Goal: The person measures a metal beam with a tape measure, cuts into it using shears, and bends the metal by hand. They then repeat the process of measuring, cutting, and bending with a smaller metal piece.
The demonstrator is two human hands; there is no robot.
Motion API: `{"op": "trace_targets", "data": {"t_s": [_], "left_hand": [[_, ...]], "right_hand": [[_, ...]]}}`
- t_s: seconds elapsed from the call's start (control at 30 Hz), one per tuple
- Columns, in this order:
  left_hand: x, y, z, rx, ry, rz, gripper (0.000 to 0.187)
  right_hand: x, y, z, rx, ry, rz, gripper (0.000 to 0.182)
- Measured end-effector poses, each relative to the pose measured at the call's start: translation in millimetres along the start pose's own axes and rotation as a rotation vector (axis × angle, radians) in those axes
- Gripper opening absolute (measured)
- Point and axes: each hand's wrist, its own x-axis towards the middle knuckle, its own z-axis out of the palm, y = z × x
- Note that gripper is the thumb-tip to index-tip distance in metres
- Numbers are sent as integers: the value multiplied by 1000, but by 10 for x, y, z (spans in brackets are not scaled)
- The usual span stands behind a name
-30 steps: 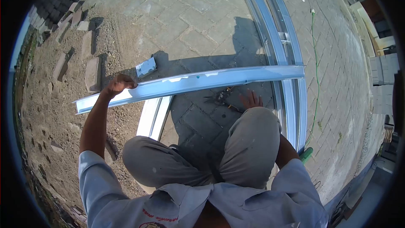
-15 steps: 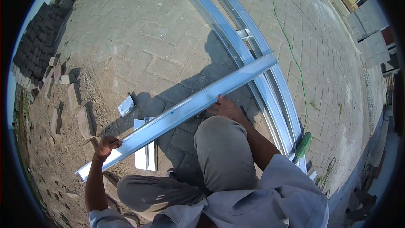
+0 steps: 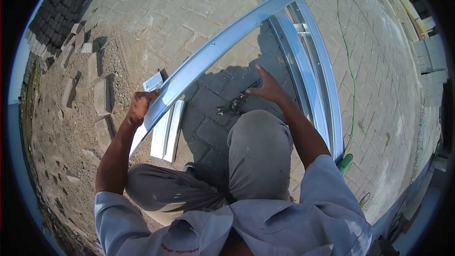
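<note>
My left hand (image 3: pixel 142 105) is closed round the lower-left end of a long shiny metal channel (image 3: pixel 213 47). The channel slants up and away to the right, its far end overlapping a metal frame (image 3: pixel 303 61) of long parallel channels. Thumb and fingers apart, my right hand (image 3: pixel 269 86) is off the channel and holds nothing. Close by its fingertips, a dark pair of snips (image 3: pixel 233 106) lies on the shaded paving in front of my raised knee. Short metal offcuts (image 3: pixel 167 135) rest on the ground below the channel, with another small piece (image 3: pixel 152 81) beside my left hand.
Loose bricks (image 3: pixel 102 97) are scattered over sandy soil on the left, with a stack of pavers (image 3: pixel 61 7) behind. A green cord (image 3: pixel 350 71) runs along the paving at right, near a green tool (image 3: pixel 345 164) by the frame's near end.
The channel has swung, its far end moving forward along the frame. My right hand has let go of it and opened; the snips have come into view. My left hand still grips the channel.
</note>
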Motion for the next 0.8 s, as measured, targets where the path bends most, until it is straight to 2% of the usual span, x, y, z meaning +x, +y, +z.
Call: {"op": "trace_targets", "data": {"t_s": [0.03,0.07,0.13,0.2,0.27,0.33,0.4,0.47,0.57,0.67,0.77,0.8], "left_hand": [[55,34,5,57,6,74,82],[41,205,100,53,95,-133,80],[60,139,278,-250,96,350,63],[58,79,308,-282,119,414,48],[28,95,171,-52,197,108,41],[46,259,95,192,252,-216,44],[36,488,129,340,326,-321,48],[17,540,113,407,328,-324,54],[-13,715,99,537,291,-342,59],[10,788,50,575,371,-259,60],[64,1037,3,721,407,-230,61],[64,1082,-9,765,422,-231,61]], "right_hand": [[-204,123,106,-275,-54,-9,112],[-395,241,237,-549,-103,-15,110],[-611,511,535,-735,-59,-80,100],[-719,701,724,-883,20,-181,92],[-610,719,819,-980,139,-348,86],[-406,660,782,-1038,94,-411,86],[-244,673,743,-1058,34,-466,86],[-141,731,752,-1039,-41,-507,85],[-135,699,783,-1054,-6,-544,79],[-11,602,826,-1127,-253,-346,67],[-209,108,575,-954,-253,-153,59],[-248,52,505,-812,-258,-88,59]]}}
